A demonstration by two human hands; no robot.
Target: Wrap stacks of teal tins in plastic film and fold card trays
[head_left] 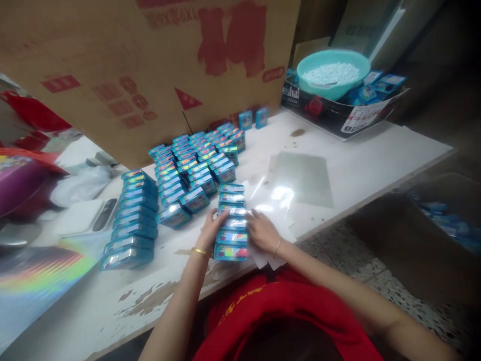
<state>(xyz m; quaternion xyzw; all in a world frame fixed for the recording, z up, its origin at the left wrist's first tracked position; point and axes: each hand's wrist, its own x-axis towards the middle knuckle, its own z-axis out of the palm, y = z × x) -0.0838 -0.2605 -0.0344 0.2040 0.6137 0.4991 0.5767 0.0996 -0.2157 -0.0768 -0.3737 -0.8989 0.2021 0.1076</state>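
A short row of small blue boxes with shiny, rainbow-tinted faces lies near the front edge of the table. Against the left side of this row is my left hand, its thumb reaching over onto a box. My right hand presses from the opposite side with bent fingers, so the row sits gripped between both hands. Left of them stands a longer row of the same boxes. Behind is a larger group of boxes in several rows, and a pair of single boxes stands further back.
A big cardboard carton walls off the back. At the back right, a turquoise bowl of white pellets rests on a black tray with blue boxes. A white scale and an iridescent sheet lie left. White paper lies beneath my right hand.
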